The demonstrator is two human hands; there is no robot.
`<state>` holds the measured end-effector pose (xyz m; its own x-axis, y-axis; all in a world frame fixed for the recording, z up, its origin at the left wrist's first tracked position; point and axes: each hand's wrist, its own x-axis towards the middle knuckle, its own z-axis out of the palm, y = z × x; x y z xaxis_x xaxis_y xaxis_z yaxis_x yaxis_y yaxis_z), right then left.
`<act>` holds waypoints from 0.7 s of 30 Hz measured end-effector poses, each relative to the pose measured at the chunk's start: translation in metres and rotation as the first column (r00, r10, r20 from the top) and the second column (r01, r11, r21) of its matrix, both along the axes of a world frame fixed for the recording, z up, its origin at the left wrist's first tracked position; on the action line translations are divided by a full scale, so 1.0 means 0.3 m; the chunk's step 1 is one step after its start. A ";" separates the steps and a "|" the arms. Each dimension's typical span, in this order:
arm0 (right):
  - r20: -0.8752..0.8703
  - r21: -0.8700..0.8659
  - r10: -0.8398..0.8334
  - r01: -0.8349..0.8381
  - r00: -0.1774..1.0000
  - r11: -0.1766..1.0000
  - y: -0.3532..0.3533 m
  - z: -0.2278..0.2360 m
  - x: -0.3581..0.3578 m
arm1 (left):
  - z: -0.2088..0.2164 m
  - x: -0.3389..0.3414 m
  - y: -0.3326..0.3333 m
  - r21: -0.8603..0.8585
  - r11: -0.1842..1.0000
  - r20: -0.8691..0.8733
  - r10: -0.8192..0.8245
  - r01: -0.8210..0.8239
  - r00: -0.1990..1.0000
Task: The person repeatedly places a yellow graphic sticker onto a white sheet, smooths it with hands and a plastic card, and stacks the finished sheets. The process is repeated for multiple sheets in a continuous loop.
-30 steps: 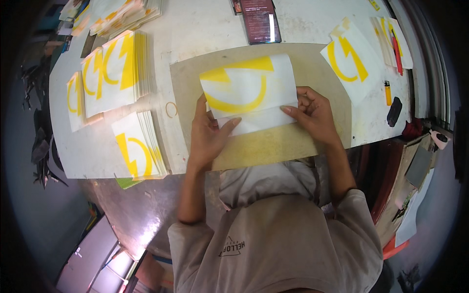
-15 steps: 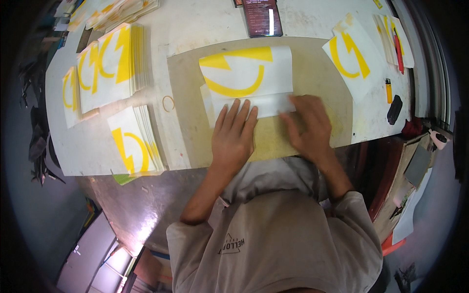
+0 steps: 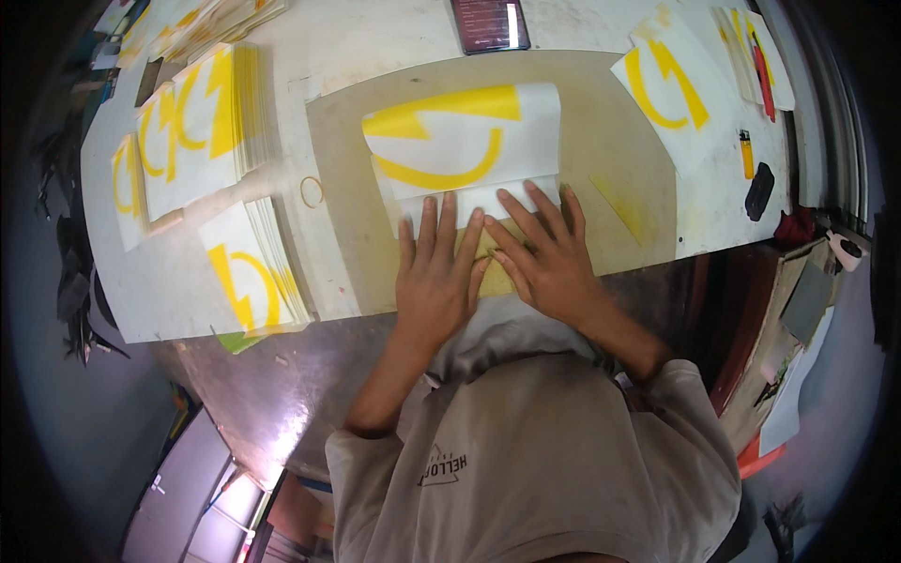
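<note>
A white sheet with yellow printed shapes (image 3: 441, 150) lies folded in front of me, its far edge curving up a little. Along its near side runs a plain white strip (image 3: 477, 202). My left hand (image 3: 436, 267) rests flat on the left part of that strip, fingers spread. On the right part lie the outstretched fingers of my right hand (image 3: 554, 258). The two hands almost meet at the thumbs, and neither grips anything. Beneath the sheet is a thin grey-yellow board (image 3: 619, 122); the fingers hide some of the near edge.
Stacks of similar yellow-and-white folded sheets (image 3: 202, 127) stand at the left, with a smaller bundle (image 3: 249, 267) nearer. A rubber band (image 3: 312, 192) lies beside them. A phone (image 3: 493, 28) is at the back; another printed sheet (image 3: 662, 89), a red pen (image 3: 763, 84) and yellow lighter (image 3: 747, 155) sit right.
My right hand has come left and down onto the white strip, fingers now spread. My left hand has shifted slightly nearer me and stays flat on the sheet.
</note>
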<state>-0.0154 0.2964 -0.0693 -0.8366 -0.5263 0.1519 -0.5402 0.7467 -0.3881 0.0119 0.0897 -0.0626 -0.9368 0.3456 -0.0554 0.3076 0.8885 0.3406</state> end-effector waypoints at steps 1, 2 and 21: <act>0.002 0.030 0.010 -0.010 1.000 0.999 -0.002 -0.004 0.008 | 0.002 0.001 0.011 -0.021 1.000 0.003 0.006 -0.006 1.000; -0.025 0.060 -0.044 0.045 0.999 0.997 0.022 -0.001 0.009 | 0.004 0.006 0.024 -0.043 0.999 0.005 0.022 -0.022 1.000; -0.098 0.006 0.304 -0.305 0.947 0.952 -0.208 -0.053 -0.419 | -0.015 0.069 0.105 0.219 0.971 -0.011 0.098 -0.093 0.995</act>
<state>-0.1412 0.2338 -0.0851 -0.6175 -0.7520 0.2304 -0.7768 0.5370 -0.3290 0.0327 0.1214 -0.0670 -0.9662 0.2558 0.0317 0.2340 0.8189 0.5240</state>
